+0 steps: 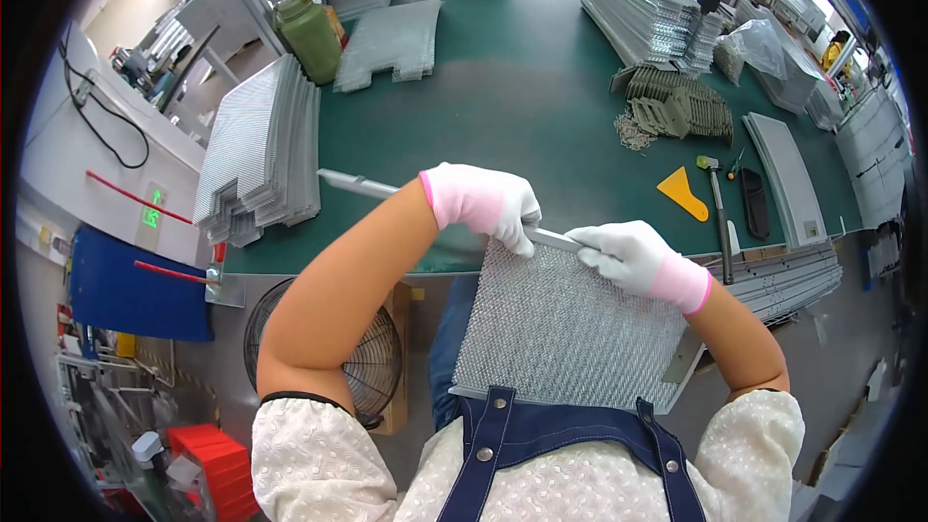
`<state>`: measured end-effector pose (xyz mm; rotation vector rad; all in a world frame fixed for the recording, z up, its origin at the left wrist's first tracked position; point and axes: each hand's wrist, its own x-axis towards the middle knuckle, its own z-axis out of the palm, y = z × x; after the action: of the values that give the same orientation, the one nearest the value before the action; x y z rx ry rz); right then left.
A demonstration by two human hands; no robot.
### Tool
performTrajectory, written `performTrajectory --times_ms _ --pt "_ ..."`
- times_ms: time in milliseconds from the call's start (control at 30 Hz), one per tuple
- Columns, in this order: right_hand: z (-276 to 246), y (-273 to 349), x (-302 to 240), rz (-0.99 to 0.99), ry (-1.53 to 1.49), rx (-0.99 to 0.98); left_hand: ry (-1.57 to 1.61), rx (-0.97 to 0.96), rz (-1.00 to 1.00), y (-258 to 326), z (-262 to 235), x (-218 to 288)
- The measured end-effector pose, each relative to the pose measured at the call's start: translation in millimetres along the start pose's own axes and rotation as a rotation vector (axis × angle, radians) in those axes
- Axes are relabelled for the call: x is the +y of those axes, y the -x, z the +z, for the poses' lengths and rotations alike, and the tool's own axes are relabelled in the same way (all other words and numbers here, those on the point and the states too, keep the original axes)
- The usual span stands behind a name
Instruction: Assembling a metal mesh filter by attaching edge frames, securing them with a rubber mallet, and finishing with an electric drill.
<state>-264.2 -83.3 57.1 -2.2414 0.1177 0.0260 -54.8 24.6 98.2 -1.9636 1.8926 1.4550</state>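
Both my hands wear white gloves with pink cuffs. A silvery metal mesh panel [570,329] leans between the table's front edge and my body, with thin metal edging along its lower and right sides. Across its top edge lies a long, thin metal strip [356,184], which runs out to the left beneath my left forearm. My left hand [498,205] grips this strip near the panel's top left corner. Farther right, my right hand [633,256] has its fingers closed around the strip's end at the panel's top edge. The gloves partly hide how strip and panel meet.
The green table [464,87] bears stacked mesh panels [256,150] at left, a green jug [309,34], and another tall stack [638,10] at back right. Brackets [681,101], a yellow scraper [683,193] and a hammer [717,213] lie right. A fan [377,367] stands below.
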Motion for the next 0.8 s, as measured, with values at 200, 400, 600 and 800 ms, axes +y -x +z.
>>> performTrajectory --times_ms 200,400,600,800 --pt "-3 -4 21 0.111 -0.302 -0.127 0.079 0.013 0.148 -4 6 -1" --pt "3 -7 14 -0.172 0.176 0.057 -0.095 0.12 0.046 -1 16 23" --pt "-5 -10 4 0.013 -0.015 -0.141 -0.097 -0.034 -0.139 24 -1 8" --pt "8 -11 28 0.009 -0.372 -0.115 0.181 0.045 0.162 25 9 -19"
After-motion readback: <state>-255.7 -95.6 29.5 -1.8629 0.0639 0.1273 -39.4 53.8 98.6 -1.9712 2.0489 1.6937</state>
